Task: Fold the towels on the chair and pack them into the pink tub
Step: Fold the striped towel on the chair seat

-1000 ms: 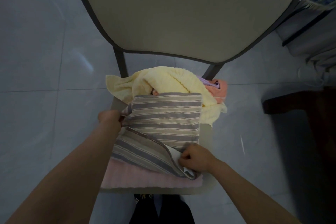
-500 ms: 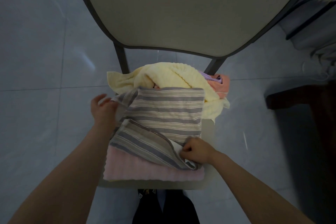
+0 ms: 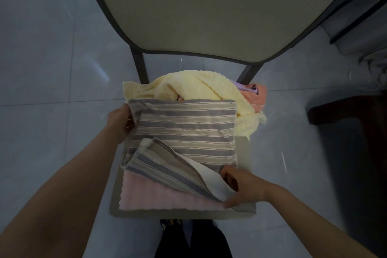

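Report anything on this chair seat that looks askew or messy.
The grey-striped cloth towel is askew: its near flap lies diagonally across the flat folded pink ribbed towel, edges unmatched, with the left hand and right hand gripping opposite corners. Behind it, the yellow terry towel sits crumpled in an unfolded heap.

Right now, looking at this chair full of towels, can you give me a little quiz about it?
1. True or false: the yellow towel lies bunched up at the back of the chair seat.
2. Which one lies under the striped towel at the near edge? A green towel, B pink towel, C blue towel.
3. Fill in: the left hand and the right hand both hold the ___ towel.
Key: 1 true; 2 B; 3 striped.
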Available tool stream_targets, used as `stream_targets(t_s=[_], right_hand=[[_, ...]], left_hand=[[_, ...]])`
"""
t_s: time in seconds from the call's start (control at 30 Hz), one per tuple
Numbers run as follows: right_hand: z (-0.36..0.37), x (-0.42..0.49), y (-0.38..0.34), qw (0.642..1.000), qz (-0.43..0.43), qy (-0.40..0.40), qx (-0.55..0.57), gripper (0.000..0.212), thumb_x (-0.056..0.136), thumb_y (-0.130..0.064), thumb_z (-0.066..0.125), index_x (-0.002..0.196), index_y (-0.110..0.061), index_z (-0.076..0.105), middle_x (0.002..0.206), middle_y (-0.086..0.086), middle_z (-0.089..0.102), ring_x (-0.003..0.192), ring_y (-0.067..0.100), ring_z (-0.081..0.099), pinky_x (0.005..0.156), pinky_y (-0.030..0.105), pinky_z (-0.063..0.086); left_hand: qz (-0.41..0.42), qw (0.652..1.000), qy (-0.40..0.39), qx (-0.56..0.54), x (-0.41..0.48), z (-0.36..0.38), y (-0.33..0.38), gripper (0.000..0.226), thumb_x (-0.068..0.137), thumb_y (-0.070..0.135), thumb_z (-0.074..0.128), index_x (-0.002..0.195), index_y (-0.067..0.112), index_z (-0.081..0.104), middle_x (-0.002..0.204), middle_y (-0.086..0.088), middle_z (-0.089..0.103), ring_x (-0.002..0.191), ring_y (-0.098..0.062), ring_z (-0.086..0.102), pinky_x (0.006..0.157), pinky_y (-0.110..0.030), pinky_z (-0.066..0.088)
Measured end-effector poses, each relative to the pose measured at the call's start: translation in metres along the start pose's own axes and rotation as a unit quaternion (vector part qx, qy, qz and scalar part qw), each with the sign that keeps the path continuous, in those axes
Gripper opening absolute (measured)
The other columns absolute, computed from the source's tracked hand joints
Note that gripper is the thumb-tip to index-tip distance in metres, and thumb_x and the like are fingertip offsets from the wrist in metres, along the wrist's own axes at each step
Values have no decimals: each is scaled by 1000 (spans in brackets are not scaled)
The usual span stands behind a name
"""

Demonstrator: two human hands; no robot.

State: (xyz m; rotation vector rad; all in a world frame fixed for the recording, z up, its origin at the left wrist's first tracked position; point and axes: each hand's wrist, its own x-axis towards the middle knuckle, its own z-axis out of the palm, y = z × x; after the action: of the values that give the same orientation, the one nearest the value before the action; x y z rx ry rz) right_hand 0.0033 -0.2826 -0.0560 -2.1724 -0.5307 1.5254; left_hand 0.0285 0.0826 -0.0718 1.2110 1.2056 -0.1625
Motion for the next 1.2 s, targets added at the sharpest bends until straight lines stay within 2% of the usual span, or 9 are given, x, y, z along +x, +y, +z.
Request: stream_targets(t_s=[0.1,0.27,0.43,0.53,0.63,0.77,0.93,1.1,1.2], right_hand=[[1,1,2,1000,-6,-6,14,45,67,-35,79,98,-33,46,83,-15,47,69,3,43,60,19,41],[3,2,9,999,-16,10,25,36,72,-19,68,103,-21,49,84,-2,52,68,7,44,61,22,41],[9,6,7,998,-29,30,-36,38,73,-23,68,106,-11,52,98,7,59,79,12,53,66,24,44],[14,5,8,997,-24,49,-60,47,71,-29,66,112,-10,55,110,7,60,95,18,57,78,33,48],[16,3,10,997,-17,56,-59,55,67,-36,63,118,-15,56,113,3,61,99,17,57,83,34,49],[7,-2,9,996,10,7,-91,54,69,-30,71,118,-17,55,115,0,59,95,14,54,76,31,47],[-24,-24,14,986,69,-45,-146,26,68,-32,74,84,-16,60,83,-4,54,76,13,51,59,24,36],[-75,-55,-3,978,-10,68,197,27,67,-24,83,87,-12,71,81,-4,63,78,6,59,71,20,45],[-91,-44,-22,916,-76,159,360,51,63,-26,85,97,4,61,92,8,63,87,16,62,79,28,52]], left_hand=[[-87,986,-102,-98,1,-19,13,14,89,19,52,92,7,58,90,-10,59,81,-24,59,77,-36,51],[-107,979,-39,-172,-8,-35,25,11,91,13,46,92,5,53,104,-16,59,91,-27,62,80,-38,51],[11,974,24,224,-21,-26,8,42,81,15,71,115,4,49,107,-18,59,80,-26,60,74,-39,55],[305,871,58,382,-27,-13,-3,25,79,17,67,101,11,56,99,-11,60,83,-26,58,72,-37,50],[280,778,-123,549,-40,3,-12,41,75,48,69,99,18,55,94,5,54,86,-18,55,74,-31,47],[53,827,-189,527,-36,-9,-18,101,42,57,86,126,14,52,123,1,57,108,-21,56,96,-37,49],[-33,890,-312,330,-61,-38,-11,45,61,17,86,103,10,70,105,-14,70,96,-29,67,82,-34,58],[10,932,-355,72,-67,-82,-5,87,38,35,94,115,10,64,112,-14,69,102,-29,66,80,-33,58],[14,945,-327,-12,-60,-88,-7,68,46,28,92,109,17,69,112,-13,69,96,-26,69,78,-36,59]])
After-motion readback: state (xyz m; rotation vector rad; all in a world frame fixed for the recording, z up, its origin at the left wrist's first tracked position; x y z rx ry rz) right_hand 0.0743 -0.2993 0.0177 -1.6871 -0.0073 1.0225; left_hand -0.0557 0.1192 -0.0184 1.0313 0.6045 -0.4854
